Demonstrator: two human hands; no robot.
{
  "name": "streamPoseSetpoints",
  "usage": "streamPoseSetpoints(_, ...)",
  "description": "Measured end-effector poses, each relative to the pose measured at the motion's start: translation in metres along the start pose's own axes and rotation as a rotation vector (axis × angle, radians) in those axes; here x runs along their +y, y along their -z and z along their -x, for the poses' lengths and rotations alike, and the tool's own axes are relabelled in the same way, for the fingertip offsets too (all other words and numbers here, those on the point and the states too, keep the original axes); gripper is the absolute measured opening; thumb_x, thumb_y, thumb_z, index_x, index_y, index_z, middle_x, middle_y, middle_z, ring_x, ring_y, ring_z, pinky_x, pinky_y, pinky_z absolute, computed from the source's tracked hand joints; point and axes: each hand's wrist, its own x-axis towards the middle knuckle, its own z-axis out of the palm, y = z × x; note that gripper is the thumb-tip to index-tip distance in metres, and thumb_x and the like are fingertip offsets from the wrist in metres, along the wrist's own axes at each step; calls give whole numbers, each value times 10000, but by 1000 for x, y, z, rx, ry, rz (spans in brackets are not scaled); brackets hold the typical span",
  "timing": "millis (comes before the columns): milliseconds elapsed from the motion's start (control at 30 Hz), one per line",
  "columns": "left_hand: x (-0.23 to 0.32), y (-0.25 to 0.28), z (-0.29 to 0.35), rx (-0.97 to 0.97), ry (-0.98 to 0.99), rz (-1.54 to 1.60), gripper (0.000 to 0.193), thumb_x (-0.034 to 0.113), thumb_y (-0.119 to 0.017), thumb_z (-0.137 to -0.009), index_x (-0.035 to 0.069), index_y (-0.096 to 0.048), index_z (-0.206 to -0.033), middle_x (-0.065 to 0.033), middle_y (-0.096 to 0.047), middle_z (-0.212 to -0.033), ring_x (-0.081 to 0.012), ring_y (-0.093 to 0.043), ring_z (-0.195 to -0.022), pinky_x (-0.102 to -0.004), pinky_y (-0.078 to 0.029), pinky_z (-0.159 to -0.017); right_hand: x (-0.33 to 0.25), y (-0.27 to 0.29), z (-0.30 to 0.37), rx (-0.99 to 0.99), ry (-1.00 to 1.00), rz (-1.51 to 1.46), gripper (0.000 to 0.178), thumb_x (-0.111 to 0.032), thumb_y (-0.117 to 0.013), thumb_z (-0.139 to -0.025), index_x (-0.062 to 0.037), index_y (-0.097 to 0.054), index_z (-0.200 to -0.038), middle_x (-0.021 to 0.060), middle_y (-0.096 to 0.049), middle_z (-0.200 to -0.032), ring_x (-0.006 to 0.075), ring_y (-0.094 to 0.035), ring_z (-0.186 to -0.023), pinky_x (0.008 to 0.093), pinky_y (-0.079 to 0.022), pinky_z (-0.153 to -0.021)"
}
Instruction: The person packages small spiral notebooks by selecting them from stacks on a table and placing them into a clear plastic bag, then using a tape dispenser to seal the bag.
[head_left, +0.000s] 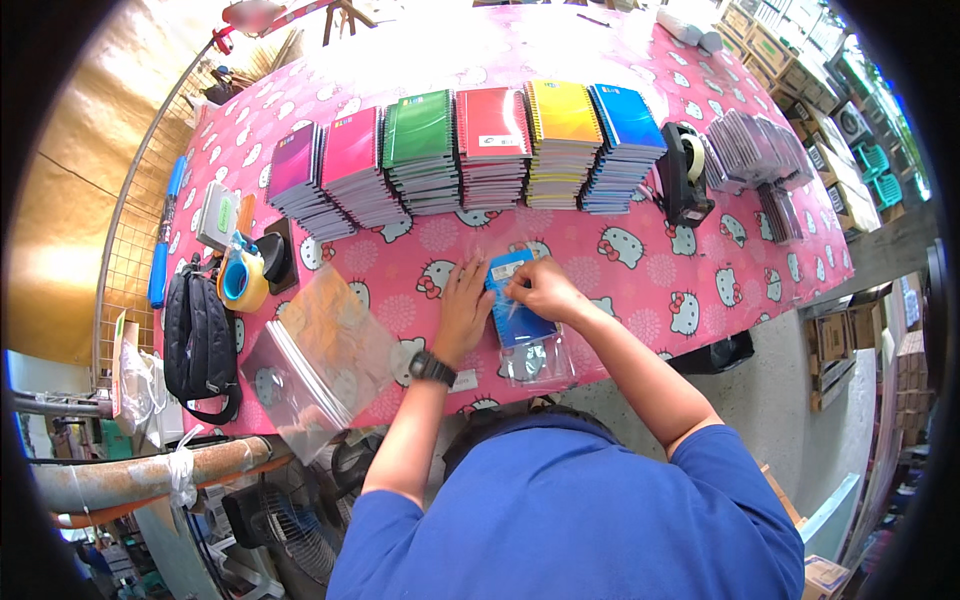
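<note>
A blue notebook point(522, 327) lies on the table in front of me, with a clear plastic bag point(540, 366) reaching past its near end. My left hand point(461, 303), a dark watch on its wrist, rests flat with fingers stretched out along the notebook's left edge. Over the notebook's upper half, my right hand point(547, 292) has its fingers pinched together. Something shiny and clear shows under those fingertips, too small to name. Left of my left arm lies a pile of clear plastic bags point(310, 365).
Stacked spiral notebooks point(418, 130) in several colours form a row beyond my hands. To their right are a black tape dispenser point(688, 175) and wrapped bundles point(757, 150). On the left sit tape rolls point(243, 279) and a black bag point(203, 335). A pink patterned cloth point(640, 275) covers the table.
</note>
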Motion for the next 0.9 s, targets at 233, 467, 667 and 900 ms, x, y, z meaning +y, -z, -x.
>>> streamPoseSetpoints(233,0,-4,3,-45,117,329,492,288,-404,-925,10,-386,-1331,-182,-369,-1381,-344,-268,-1317,-434,-190,-1080,13,5,2,30,-13,61,217,-220,-666,-729,-3,-662,-738,187,-636,-696,314,-627,-661,398,-483,-625)
streamPoseSetpoints(467,6,-6,21,-374,19,81,607,354,-374,-908,26,-247,-1402,-178,-170,-1477,-344,-122,-1372,-454,-121,-1100,8,31,15,-292,401,267,324,-79,-663,-712,-37,-614,-1030,112,-555,-1155,311,-477,-1117,462,-405,-887)
streamPoseSetpoints(667,2,-14,19,-340,32,325,674,345,-377,-901,-15,-129,-1414,-218,-72,-1483,-394,-58,-1371,-495,-59,-1098,32,35,24,-211,266,615,940,-679,-600,-639,-229,-303,-1408,13,-194,-1499,411,-115,-1354,662,-160,-980)
streamPoseSetpoints(900,1,-16,19,-357,1,349,647,281,-469,-886,38,-183,-1413,-186,-113,-1484,-397,-44,-1371,-531,-45,-1089,25,5,21,-186,153,512,1018,-670,-661,-582,-197,-296,-1407,33,-185,-1500,471,-108,-1335,683,-185,-960)
